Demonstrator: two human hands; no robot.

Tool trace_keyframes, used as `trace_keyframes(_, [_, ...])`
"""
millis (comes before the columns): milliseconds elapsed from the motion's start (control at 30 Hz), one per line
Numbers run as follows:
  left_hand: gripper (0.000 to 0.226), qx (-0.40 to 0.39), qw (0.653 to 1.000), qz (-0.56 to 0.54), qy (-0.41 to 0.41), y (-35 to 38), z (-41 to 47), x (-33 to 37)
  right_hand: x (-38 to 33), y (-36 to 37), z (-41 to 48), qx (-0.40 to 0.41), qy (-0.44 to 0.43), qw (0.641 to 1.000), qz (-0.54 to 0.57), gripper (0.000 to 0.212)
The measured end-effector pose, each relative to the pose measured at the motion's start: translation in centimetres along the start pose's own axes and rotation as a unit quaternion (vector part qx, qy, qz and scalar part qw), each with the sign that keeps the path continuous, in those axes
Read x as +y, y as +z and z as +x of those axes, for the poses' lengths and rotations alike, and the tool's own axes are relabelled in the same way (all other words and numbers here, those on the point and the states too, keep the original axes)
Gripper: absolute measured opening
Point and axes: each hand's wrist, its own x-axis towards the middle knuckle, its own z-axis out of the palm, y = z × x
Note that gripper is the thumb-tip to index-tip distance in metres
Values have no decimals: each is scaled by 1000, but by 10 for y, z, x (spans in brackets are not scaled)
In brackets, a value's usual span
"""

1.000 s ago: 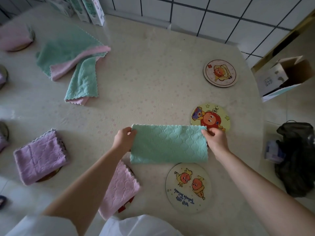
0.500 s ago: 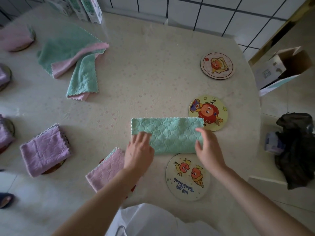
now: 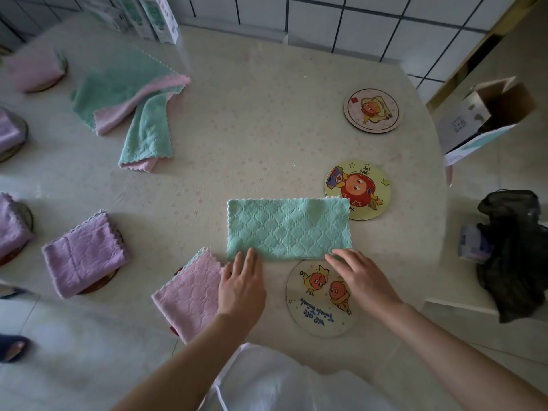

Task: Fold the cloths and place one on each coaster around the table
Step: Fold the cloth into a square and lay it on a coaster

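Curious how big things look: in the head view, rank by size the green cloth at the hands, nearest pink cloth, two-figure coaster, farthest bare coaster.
1. green cloth.
2. nearest pink cloth and two-figure coaster, too alike to rank.
3. farthest bare coaster, though distance may shrink it.

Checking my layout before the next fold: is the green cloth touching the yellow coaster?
Touching. The head view shows the green cloth's far right corner lying over the near left edge of the yellow coaster, hiding part of it.
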Motion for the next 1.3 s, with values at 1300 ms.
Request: trace_keyframes(1300, [44,62,941,-129,305,17,37,-24,-62,-34,39,-9,-103,973,206,37])
